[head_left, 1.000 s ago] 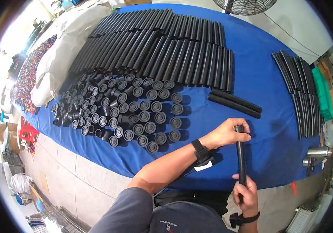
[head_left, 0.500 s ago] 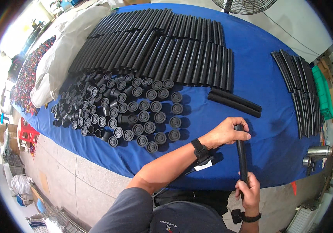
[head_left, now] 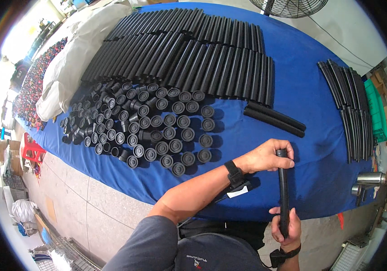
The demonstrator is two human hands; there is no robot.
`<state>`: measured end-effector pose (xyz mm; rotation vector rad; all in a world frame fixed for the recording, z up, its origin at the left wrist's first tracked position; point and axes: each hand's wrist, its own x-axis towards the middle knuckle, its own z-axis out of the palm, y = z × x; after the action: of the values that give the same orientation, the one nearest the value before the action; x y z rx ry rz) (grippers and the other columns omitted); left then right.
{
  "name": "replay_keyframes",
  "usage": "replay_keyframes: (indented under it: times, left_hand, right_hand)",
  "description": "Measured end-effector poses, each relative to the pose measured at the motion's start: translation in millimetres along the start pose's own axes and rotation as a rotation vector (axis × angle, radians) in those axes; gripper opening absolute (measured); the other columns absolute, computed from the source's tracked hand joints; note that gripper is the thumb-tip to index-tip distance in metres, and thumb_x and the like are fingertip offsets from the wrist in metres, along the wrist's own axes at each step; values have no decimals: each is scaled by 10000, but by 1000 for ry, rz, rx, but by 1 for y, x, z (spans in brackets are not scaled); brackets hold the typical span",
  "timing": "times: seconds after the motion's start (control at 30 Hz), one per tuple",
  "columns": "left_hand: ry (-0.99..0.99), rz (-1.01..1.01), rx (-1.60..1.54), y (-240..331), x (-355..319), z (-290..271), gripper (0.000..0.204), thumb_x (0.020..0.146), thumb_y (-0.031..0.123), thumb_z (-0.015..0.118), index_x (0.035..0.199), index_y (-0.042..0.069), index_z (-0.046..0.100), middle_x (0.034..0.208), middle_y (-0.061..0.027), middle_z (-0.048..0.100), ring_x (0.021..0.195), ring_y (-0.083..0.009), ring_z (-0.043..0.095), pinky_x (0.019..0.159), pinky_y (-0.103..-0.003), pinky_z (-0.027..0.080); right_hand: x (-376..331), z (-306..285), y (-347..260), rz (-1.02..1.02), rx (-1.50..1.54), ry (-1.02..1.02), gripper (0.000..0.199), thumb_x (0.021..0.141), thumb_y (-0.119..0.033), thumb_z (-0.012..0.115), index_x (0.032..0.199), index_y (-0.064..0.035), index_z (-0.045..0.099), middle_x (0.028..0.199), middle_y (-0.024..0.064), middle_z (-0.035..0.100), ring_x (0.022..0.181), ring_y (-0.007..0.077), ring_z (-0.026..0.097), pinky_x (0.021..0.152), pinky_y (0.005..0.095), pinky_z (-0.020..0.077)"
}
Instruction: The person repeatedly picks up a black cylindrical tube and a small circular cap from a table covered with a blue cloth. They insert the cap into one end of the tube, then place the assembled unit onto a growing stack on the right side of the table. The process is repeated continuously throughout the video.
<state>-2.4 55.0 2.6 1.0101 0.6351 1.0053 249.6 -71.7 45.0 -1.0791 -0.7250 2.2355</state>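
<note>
We've got the long black plastic tube upright: left hand wraps its top, right hand grips the bottom.

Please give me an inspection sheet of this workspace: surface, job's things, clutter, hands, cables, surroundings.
Surface: blue table cover.
Job's things: one black tube held upright at the table's near edge.
Clutter: rows of black tubes, a crowd of round black caps, two loose tubes, thin black rods.
Hands: left hand grips the tube's top; right hand grips its bottom.
Cables: one thin cable on the floor.
Surroundings: fan, white sacks, green crate.
</note>
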Motion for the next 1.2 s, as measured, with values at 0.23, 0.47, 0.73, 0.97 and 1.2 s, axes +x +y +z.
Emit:
replay_keyframes:
  times: [0.23,0.47,0.73,0.97,1.2]
  left_hand:
    - [131,115,354,-20,8,-3,258,945,328,727,897,83,661,665,64,528,574,-35,467,511,-228,377]
    - [7,11,59,-6,1,2,267,986,323,675,878,80,662,652,62,524,553,-33,459,491,-228,364]
    - [59,-25,116,-6,1,0,275,993,309,659,852,73,650,643,64,517,538,-33,457,477,-227,352]
    - [67,51,24,-7,1,1,284,1005,294,639,813,86,620,646,66,517,546,-34,449,484,-226,352]
    - [91,61,-12,-9,2,1,266,1000,280,647,822,84,625,655,69,518,546,-31,446,480,-224,347]
  right_hand:
    - [9,-19,17,-294,-972,309,487,1077,-434,432,1160,24,575,674,106,611,426,140,526,375,262,432]
    - [2,-19,9,66,222,-129,524,1074,-380,442,1182,119,561,726,179,662,417,161,561,377,289,455]
    - [2,15,-6,-34,-39,62,423,1062,-354,515,1202,42,566,720,127,633,390,124,489,349,266,397]
    - [2,-13,6,48,116,-24,527,1064,-383,508,1258,107,519,631,50,510,373,94,444,334,237,374]
    - [6,-14,6,21,104,-43,509,1065,-363,511,1258,108,519,630,45,507,376,87,442,325,234,363]
